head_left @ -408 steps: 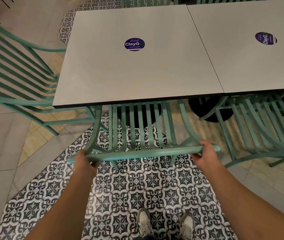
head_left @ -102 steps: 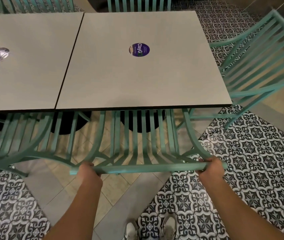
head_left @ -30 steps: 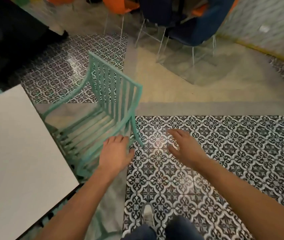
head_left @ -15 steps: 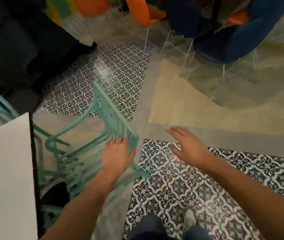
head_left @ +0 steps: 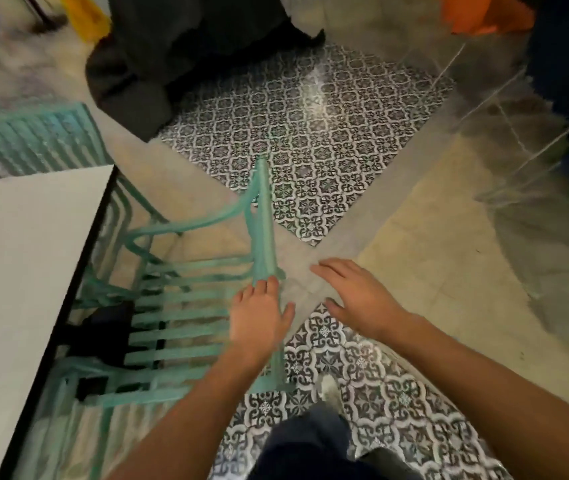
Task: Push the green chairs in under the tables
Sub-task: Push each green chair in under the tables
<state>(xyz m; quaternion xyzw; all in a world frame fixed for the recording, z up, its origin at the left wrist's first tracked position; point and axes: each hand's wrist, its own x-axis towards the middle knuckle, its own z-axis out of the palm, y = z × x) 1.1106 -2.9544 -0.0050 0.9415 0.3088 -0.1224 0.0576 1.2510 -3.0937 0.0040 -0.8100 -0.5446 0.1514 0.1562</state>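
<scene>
- Left hand [head_left: 262, 320] is resting on the top rail of the green slatted metal chair [head_left: 186, 306], fingers lying fairly straight.
- Right hand [head_left: 359, 297] is hovering beside it, fingers spread, holding nothing.
- Chair's seat is sitting left of both hands, partly under the pale grey square table [head_left: 23, 271].

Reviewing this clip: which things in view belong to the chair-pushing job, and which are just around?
Job:
- green slatted metal chair, seat partly under the table
- white square table top
- left hand on the chair's back rail
- right hand, open above the floor

Just around:
- second green chair
- orange seat
- patterned floor tiles
</scene>
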